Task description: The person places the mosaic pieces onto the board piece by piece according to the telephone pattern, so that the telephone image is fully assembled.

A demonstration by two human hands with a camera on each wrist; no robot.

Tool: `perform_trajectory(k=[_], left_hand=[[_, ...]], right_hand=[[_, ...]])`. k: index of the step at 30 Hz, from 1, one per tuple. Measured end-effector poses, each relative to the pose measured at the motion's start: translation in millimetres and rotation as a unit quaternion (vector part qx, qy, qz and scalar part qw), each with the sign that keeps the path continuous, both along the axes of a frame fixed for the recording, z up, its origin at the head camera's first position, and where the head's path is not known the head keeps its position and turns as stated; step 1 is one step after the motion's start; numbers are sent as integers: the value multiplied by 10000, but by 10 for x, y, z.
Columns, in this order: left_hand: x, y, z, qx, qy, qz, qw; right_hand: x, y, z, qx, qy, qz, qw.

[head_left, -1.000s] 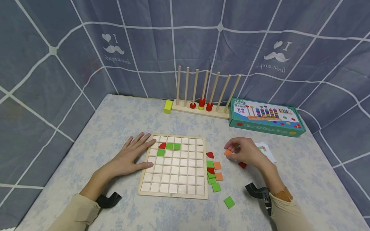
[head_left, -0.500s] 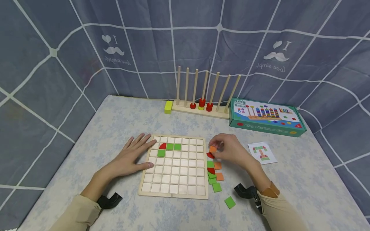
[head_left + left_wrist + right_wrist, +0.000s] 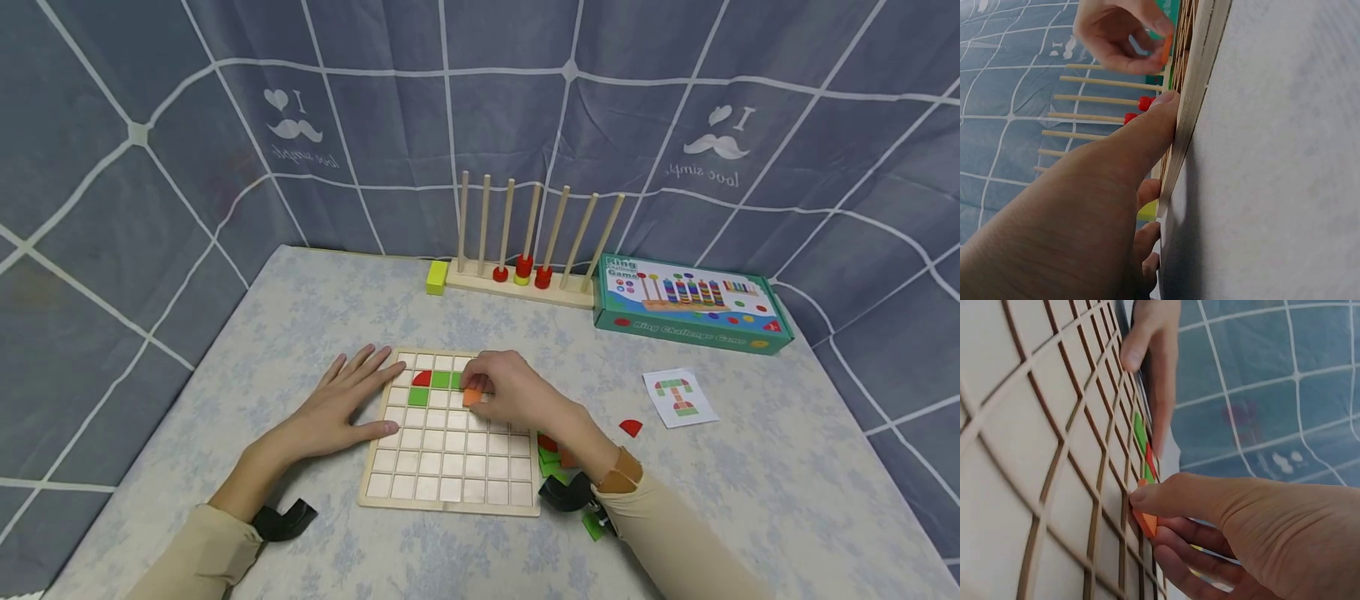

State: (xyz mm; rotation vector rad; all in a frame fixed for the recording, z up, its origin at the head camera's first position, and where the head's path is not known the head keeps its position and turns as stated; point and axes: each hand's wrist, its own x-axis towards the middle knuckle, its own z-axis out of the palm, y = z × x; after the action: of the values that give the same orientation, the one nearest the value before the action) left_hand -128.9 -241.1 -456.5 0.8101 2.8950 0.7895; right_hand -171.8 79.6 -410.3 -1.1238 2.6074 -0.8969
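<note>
My right hand (image 3: 517, 392) pinches an orange square tile (image 3: 472, 397) between thumb and fingers over the upper part of the wooden grid board (image 3: 450, 467). In the right wrist view the orange tile (image 3: 1145, 519) is tilted, close to the grid. A red quarter-circle tile (image 3: 422, 378) and green square tiles (image 3: 440, 380) lie in cells near the board's upper left; one more green tile (image 3: 417, 397) sits below the red one. My left hand (image 3: 330, 417) rests with spread fingers on the board's left edge. In the left wrist view its thumb (image 3: 1160, 119) touches the board's side.
Loose tiles right of the board are partly hidden under my right wrist. A red quarter-circle tile (image 3: 631, 427) and a pattern card (image 3: 681, 398) lie further right. Behind stand a peg rack (image 3: 517, 287) with rings, a yellow block (image 3: 436, 277) and a green game box (image 3: 690, 304).
My right hand has moved left from beside the pattern card to above the board, carrying the orange tile. The card has come into full view. My left hand has stayed still.
</note>
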Motion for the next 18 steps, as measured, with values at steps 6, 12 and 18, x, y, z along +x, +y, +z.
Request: perform_trajectory(k=[6,12,18], left_hand=[[-8,-4,-3,19,-30,-15,10000],[-19,-3,-15,-26,-2,8,10000],[-12,-5,-17,-66,-14,44,10000]], right_hand=[[5,-157,-25,13,24,104,9999],[8,-185,-60,2,130,54,9999],[19,-152,-91,-93,185,8,9998]])
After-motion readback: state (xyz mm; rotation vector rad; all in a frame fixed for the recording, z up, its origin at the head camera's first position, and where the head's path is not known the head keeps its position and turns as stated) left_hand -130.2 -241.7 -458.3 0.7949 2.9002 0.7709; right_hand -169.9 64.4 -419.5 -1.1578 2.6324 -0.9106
